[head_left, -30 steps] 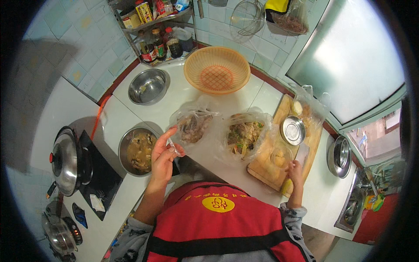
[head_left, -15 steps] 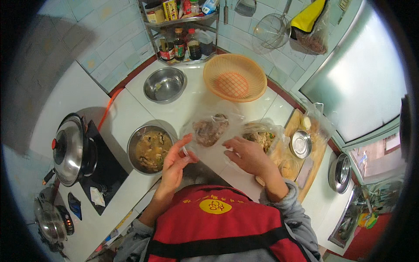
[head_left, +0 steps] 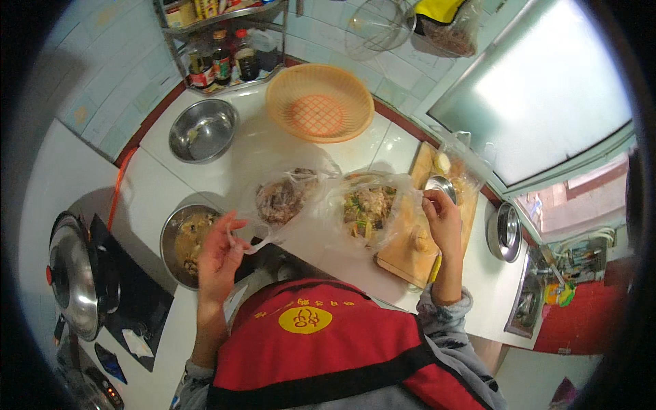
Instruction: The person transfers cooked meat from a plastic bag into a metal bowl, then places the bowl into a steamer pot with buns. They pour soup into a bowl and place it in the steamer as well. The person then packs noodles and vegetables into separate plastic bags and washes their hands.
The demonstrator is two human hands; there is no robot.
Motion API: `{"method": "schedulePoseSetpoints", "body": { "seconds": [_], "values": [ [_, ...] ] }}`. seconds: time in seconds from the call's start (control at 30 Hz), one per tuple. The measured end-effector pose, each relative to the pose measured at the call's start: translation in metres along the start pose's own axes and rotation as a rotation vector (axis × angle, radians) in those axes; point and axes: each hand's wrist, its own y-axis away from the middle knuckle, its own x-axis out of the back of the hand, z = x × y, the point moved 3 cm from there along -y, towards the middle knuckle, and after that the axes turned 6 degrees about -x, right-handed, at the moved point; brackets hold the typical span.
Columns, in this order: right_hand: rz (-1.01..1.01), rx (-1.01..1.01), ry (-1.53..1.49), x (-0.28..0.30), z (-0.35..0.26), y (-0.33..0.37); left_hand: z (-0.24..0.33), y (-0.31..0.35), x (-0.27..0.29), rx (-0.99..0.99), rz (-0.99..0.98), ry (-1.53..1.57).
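My left hand (head_left: 220,258) pinches the white plastic handle of a clear bag. In that bag (head_left: 311,199) sits a clump of greyish-brown food (head_left: 285,198). To its right lies a second clear plastic bag (head_left: 402,205), opened out around a mix of pale shreds and green pieces (head_left: 369,210). The fingers of my right hand (head_left: 444,219) are closed on this bag's right edge. Just beyond my left hand, a steel bowl (head_left: 166,254) holds chunks in brownish liquid (head_left: 190,240).
A wooden cutting board (head_left: 403,265) with a small steel dish (head_left: 441,186) reaches under the right bag. At the back stand a steel bowl (head_left: 203,131) and an orange plastic basket (head_left: 320,109). On the left is a lidded wok (head_left: 76,283); bowls (head_left: 504,232) and a sink (head_left: 525,307) are right.
My right hand has moved right, from above the bags to the right edge of the shredded-food bag. My left hand still holds its bag handle. The view has shifted rightward.
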Motion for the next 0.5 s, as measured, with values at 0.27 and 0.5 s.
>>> {"method": "schedulePoseSetpoints", "body": {
  "seconds": [0.27,0.5],
  "values": [
    [0.045,0.044,0.213,0.01,0.038,0.002,0.052,-0.024,-0.063,-0.23,-0.248,-0.12],
    [0.012,0.197,0.283,0.003,0.049,-0.016,-0.105,0.019,-0.137,0.367,-0.7,-0.796]
  ]
}}
